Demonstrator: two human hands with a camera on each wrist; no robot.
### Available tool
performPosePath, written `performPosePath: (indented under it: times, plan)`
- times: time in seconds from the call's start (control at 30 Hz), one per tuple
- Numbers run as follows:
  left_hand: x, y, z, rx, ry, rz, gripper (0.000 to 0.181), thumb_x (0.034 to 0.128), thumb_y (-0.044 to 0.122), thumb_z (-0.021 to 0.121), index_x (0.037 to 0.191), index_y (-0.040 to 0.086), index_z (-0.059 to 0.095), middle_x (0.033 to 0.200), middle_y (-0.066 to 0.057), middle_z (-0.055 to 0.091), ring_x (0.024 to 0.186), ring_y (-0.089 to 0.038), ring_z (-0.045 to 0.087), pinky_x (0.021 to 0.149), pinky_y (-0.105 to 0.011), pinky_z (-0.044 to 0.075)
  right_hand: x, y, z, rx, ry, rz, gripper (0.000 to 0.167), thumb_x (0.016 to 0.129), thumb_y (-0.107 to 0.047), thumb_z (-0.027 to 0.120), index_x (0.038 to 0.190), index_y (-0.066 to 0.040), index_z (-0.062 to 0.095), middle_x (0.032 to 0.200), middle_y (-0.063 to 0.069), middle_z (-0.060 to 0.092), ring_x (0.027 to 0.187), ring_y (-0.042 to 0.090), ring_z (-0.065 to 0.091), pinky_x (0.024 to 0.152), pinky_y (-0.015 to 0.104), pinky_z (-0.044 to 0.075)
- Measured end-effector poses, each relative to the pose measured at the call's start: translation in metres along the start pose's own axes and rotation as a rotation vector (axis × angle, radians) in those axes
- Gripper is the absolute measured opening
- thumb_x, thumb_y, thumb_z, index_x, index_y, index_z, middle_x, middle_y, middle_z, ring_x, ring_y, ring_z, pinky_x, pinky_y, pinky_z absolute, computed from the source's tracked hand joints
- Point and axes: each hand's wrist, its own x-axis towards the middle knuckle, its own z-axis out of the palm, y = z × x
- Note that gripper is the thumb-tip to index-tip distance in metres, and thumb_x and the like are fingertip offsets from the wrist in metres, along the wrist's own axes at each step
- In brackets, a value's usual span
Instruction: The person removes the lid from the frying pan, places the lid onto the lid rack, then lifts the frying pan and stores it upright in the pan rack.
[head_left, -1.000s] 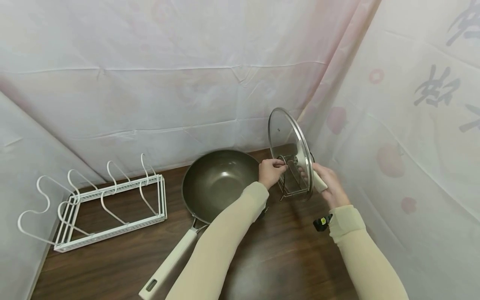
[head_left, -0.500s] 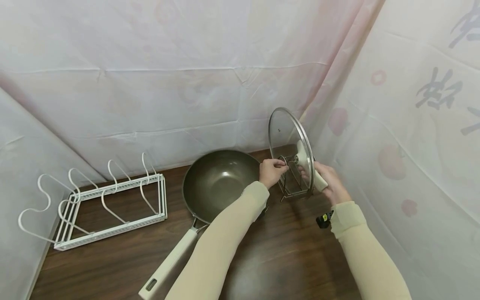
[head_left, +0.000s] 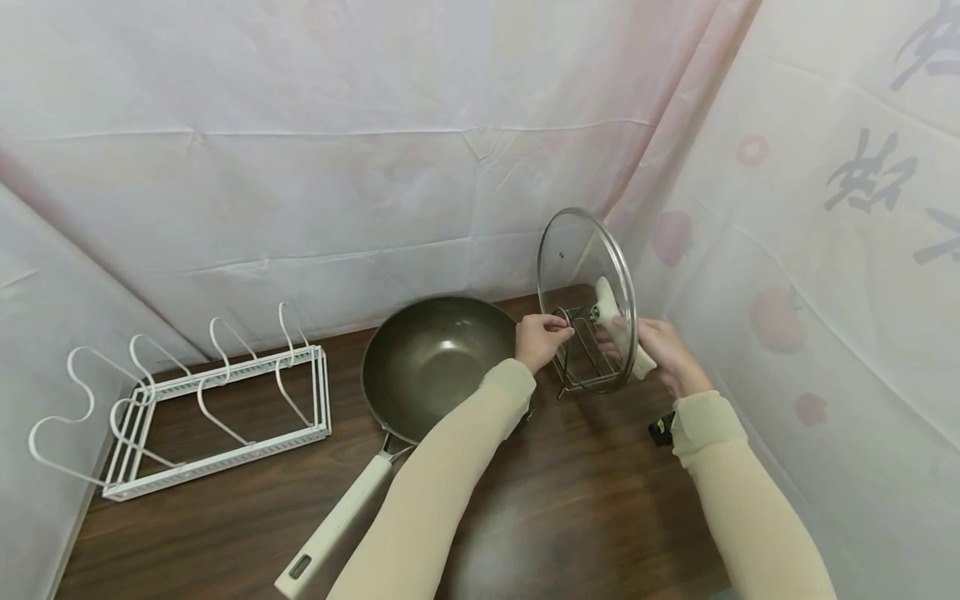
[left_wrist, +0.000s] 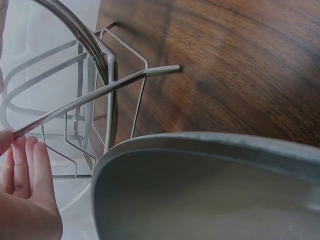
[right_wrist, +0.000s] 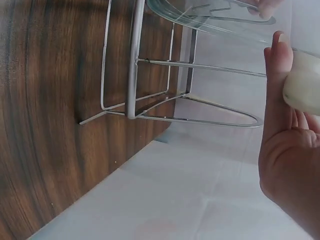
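A round glass lid (head_left: 573,250) with a metal rim and a cream handle (head_left: 606,296) stands nearly upright in a small wire lid rack (head_left: 592,385). My left hand (head_left: 542,342) pinches one wire loop of the rack, as the left wrist view (left_wrist: 30,200) also shows between thumb and fingertips. On the lid's outer side, my right hand (head_left: 667,350) is around the handle; some of its fingers show through the glass. In the right wrist view, the thumb lies along the handle (right_wrist: 302,82) with other fingers bent behind it.
A dark wok (head_left: 442,358) with a long cream handle sits left of the lid rack, partly behind my left forearm. Farther left lies a white rack (head_left: 225,462) with several curved loops. Printed curtains (head_left: 337,192) enclose the wooden tabletop (head_left: 570,500).
The lid has tilted slightly to the right, its handle turning a little. My right hand has moved slightly right with it. The left hand keeps its pinch on the rack.
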Motion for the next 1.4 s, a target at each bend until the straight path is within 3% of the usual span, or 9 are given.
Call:
performPosePath:
  times: [0.13,0.23,0.47,0.7,0.9,1.4]
  plan:
    - [0.001,-0.001,0.001,0.003,0.005,-0.002,0.013,0.0890,0.018,0.081,0.097,0.008,0.082,0.097,-0.006,0.082,0.091,-0.020,0.079,0.083,-0.025,0.060,0.000,0.002,-0.002,0.021,-0.002,0.013,0.072,0.102,-0.044,0.063,0.148,0.007,0.044,0.104,0.002,0.081,0.098,0.019,0.078,0.098,0.044,0.058]
    - [0.003,-0.002,0.002,0.007,0.010,-0.004,0.013,0.0889,0.018,0.082,0.097,0.008,0.082,0.097,-0.006,0.082,0.090,-0.020,0.079,0.084,-0.026,0.060,0.000,0.003,-0.003,0.027,0.003,-0.005,0.070,0.103,-0.041,0.062,0.147,0.010,0.044,0.102,0.006,0.081,0.097,0.022,0.079,0.097,0.046,0.058]
    - [0.003,0.000,0.003,0.004,-0.001,-0.013,0.012,0.0892,0.017,0.081,0.097,0.008,0.082,0.097,-0.008,0.082,0.092,-0.021,0.079,0.086,-0.027,0.060,-0.006,0.003,-0.008,-0.023,0.039,0.014,0.073,0.103,-0.045,0.061,0.148,0.010,0.042,0.092,-0.001,0.080,0.092,0.018,0.079,0.081,0.034,0.064]
    - [0.002,-0.001,0.003,0.015,0.011,-0.001,0.012,0.0896,0.018,0.081,0.097,0.009,0.083,0.097,-0.007,0.082,0.091,-0.020,0.079,0.087,-0.028,0.060,-0.018,-0.004,-0.010,0.091,0.033,0.016,0.068,0.105,-0.030,0.060,0.149,0.015,0.034,0.094,0.003,0.080,0.090,0.018,0.079,0.090,0.037,0.062]
    - [0.002,0.000,0.002,0.014,0.000,-0.010,0.013,0.0904,0.019,0.080,0.098,0.009,0.082,0.098,-0.007,0.082,0.091,-0.021,0.078,0.086,-0.029,0.061,-0.024,-0.011,-0.008,0.056,0.013,0.005,0.066,0.106,-0.030,0.057,0.149,0.016,0.036,0.096,0.004,0.080,0.093,0.018,0.079,0.089,0.034,0.063]
    - [0.004,-0.005,0.001,0.027,0.006,-0.025,0.014,0.0896,0.021,0.081,0.098,0.010,0.083,0.098,-0.006,0.082,0.092,-0.021,0.078,0.083,-0.027,0.061,-0.004,0.011,-0.017,0.042,0.040,0.003,0.070,0.105,-0.038,0.060,0.150,0.010,0.039,0.097,0.002,0.080,0.092,0.016,0.079,0.091,0.037,0.062]
